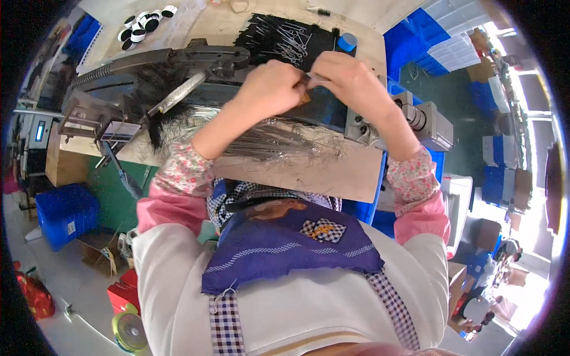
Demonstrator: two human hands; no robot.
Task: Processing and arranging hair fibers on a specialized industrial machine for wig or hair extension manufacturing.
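My left hand (276, 84) and my right hand (350, 72) meet over the dark bench machine, fingers pinched together. Between the fingertips is something small and dark that I cannot make out. An orange-brown patch (306, 97) shows at my left fingertips. Just beyond the hands, several thin metal pieces with looped ends (291, 41) lie on a black mat (258, 52). Close to my right hand stands a small blue-capped container (347, 41). Below my left wrist, many thin metal wires (261, 142) are spread along the bench.
A long dark machine arm (172, 58) crosses the bench at left, near black bristles (155, 127). A grey motor-like unit (433, 126) sits at the right edge. White-and-black round pieces (138, 35) and a small brush (323, 12) lie farther back. Blue bins (67, 213) stand around.
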